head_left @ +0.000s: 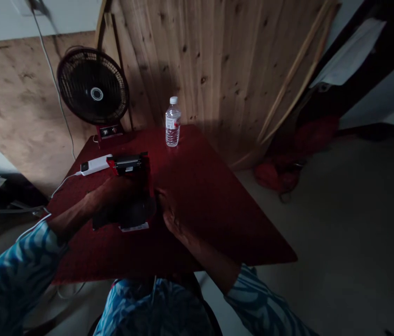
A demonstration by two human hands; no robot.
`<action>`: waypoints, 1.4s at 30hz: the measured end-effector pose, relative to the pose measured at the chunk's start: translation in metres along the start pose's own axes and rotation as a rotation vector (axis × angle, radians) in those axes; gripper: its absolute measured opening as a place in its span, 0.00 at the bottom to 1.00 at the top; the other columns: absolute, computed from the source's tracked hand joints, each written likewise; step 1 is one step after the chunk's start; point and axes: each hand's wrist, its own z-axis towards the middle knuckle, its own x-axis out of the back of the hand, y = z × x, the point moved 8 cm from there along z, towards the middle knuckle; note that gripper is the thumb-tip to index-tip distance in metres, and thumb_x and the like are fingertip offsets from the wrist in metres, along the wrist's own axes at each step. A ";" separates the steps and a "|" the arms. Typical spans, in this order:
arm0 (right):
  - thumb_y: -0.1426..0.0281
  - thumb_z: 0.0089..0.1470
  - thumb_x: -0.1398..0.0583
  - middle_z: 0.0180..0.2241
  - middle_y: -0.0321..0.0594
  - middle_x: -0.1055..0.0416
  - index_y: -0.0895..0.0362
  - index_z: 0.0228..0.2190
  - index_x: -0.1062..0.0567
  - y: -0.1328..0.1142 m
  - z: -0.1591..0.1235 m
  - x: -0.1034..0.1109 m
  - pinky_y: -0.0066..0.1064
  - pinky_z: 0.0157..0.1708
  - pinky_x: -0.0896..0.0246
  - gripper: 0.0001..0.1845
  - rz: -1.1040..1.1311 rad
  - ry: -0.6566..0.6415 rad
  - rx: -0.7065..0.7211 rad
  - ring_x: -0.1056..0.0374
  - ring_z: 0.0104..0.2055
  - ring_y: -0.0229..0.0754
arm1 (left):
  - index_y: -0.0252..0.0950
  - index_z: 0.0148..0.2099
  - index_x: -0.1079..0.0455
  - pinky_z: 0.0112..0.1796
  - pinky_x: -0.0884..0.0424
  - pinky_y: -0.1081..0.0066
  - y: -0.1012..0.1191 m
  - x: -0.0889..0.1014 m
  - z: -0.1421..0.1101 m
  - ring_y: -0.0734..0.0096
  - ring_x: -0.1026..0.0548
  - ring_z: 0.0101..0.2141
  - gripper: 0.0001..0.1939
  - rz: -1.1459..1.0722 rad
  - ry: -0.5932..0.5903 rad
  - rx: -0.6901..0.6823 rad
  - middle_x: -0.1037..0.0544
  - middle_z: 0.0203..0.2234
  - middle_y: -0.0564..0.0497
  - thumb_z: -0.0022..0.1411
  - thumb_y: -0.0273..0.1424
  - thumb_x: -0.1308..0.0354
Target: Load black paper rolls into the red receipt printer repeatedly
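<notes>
A red-and-black device (151,205), perhaps a small printer, lies on the table with its raised black part (128,163) at the back. My left hand (121,186) reaches into the dark middle of the device from the left; its fingers are lost in shadow. Against the right side of the device is my right hand (170,210), its bent fingers closed at the edge. Toward me, a dark flat part (135,212) sits at the device's front, and a pale strip (134,227) shows beneath it.
The red-covered table (217,200) carries a white power bank or similar block (96,164) with a cable, a fan (93,88) at the back left and a clear water bottle (172,123) at the back. Wooden boards (190,56) stand behind. A red bag (277,175) lies on the floor.
</notes>
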 end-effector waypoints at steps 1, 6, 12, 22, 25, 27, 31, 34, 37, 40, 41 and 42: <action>0.52 0.67 0.49 0.49 0.42 0.22 0.49 0.51 0.24 0.001 0.000 -0.001 0.42 0.57 0.33 0.22 0.007 -0.002 0.004 0.27 0.54 0.45 | 0.40 0.28 0.24 0.35 0.29 0.66 0.000 -0.002 0.002 0.63 0.25 0.26 0.08 0.019 -0.035 -0.003 0.19 0.25 0.49 0.55 0.26 0.42; 0.52 0.67 0.50 0.49 0.41 0.21 0.48 0.50 0.24 0.004 0.000 -0.002 0.42 0.58 0.34 0.22 0.009 0.015 0.006 0.26 0.54 0.45 | 0.43 0.31 0.22 0.33 0.30 0.69 0.005 -0.001 -0.003 0.63 0.23 0.29 0.06 0.086 -0.146 -0.024 0.17 0.29 0.52 0.54 0.28 0.39; 0.53 0.66 0.49 0.48 0.42 0.21 0.50 0.48 0.24 0.001 0.006 -0.001 0.43 0.56 0.31 0.22 0.060 0.020 -0.017 0.25 0.52 0.45 | 0.43 0.46 0.22 0.40 0.29 0.61 0.026 0.027 -0.032 0.53 0.21 0.40 0.13 0.166 0.103 0.005 0.18 0.41 0.45 0.60 0.32 0.43; 0.43 0.55 0.40 0.46 0.41 0.21 0.45 0.49 0.27 -0.056 0.000 0.005 0.42 0.44 0.23 0.27 0.305 -0.117 0.048 0.23 0.47 0.49 | 0.37 0.44 0.26 0.35 0.26 0.67 0.069 0.021 -0.062 0.62 0.21 0.35 0.16 -0.625 0.011 -0.033 0.18 0.36 0.46 0.57 0.41 0.33; 0.49 0.59 0.40 0.47 0.40 0.23 0.46 0.47 0.25 -0.071 -0.008 0.009 0.38 0.45 0.26 0.20 0.317 -0.194 -0.003 0.25 0.48 0.46 | 0.37 0.42 0.28 0.35 0.25 0.68 0.065 0.005 -0.058 0.64 0.22 0.35 0.17 -0.659 0.021 -0.040 0.19 0.35 0.48 0.56 0.41 0.32; 0.51 0.57 0.37 0.46 0.40 0.24 0.49 0.45 0.24 -0.076 -0.009 0.012 0.38 0.48 0.28 0.19 0.299 -0.196 -0.011 0.26 0.48 0.46 | 0.36 0.42 0.28 0.36 0.25 0.68 0.067 0.000 -0.058 0.63 0.21 0.36 0.18 -0.633 0.042 -0.063 0.19 0.35 0.48 0.55 0.41 0.31; 0.53 0.53 0.35 0.42 0.41 0.25 0.50 0.41 0.25 -0.067 -0.003 0.014 0.38 0.45 0.31 0.19 0.297 -0.113 -0.051 0.28 0.44 0.46 | 0.36 0.47 0.24 0.40 0.25 0.67 0.069 0.015 -0.070 0.60 0.19 0.39 0.17 -0.456 0.078 -0.119 0.17 0.39 0.46 0.61 0.43 0.37; 0.52 0.50 0.34 0.41 0.41 0.24 0.50 0.41 0.26 -0.047 0.007 0.034 0.40 0.44 0.31 0.20 0.234 -0.041 -0.104 0.27 0.43 0.47 | 0.39 0.49 0.22 0.44 0.24 0.66 0.036 0.063 -0.092 0.59 0.20 0.43 0.19 -0.271 0.333 -0.073 0.16 0.43 0.46 0.64 0.46 0.41; 0.50 0.45 0.33 0.43 0.42 0.22 0.50 0.43 0.26 -0.016 0.023 0.077 0.44 0.49 0.33 0.26 0.071 0.049 -0.163 0.27 0.46 0.50 | 0.40 0.49 0.22 0.49 0.25 0.62 -0.037 0.102 -0.120 0.57 0.20 0.47 0.20 -0.105 0.601 0.167 0.16 0.45 0.47 0.64 0.48 0.43; 0.49 0.42 0.33 0.42 0.44 0.21 0.52 0.41 0.25 0.018 0.037 0.123 0.48 0.54 0.36 0.28 -0.167 0.147 -0.188 0.28 0.48 0.53 | 0.37 0.45 0.21 0.49 0.24 0.59 -0.101 0.090 -0.123 0.54 0.19 0.44 0.23 -0.040 0.512 0.244 0.16 0.44 0.44 0.61 0.49 0.44; 0.49 0.43 0.34 0.42 0.44 0.21 0.53 0.41 0.25 0.029 0.040 0.134 0.49 0.53 0.36 0.27 -0.228 0.156 -0.199 0.28 0.48 0.54 | 0.37 0.44 0.21 0.49 0.24 0.59 -0.117 0.081 -0.120 0.53 0.19 0.45 0.23 -0.037 0.487 0.246 0.16 0.45 0.43 0.60 0.49 0.43; 0.49 0.43 0.35 0.42 0.44 0.21 0.53 0.40 0.24 0.039 0.042 0.141 0.50 0.53 0.35 0.27 -0.284 0.158 -0.210 0.27 0.48 0.55 | 0.37 0.44 0.21 0.47 0.23 0.59 -0.130 0.070 -0.116 0.53 0.18 0.44 0.23 -0.032 0.465 0.251 0.16 0.43 0.42 0.59 0.49 0.42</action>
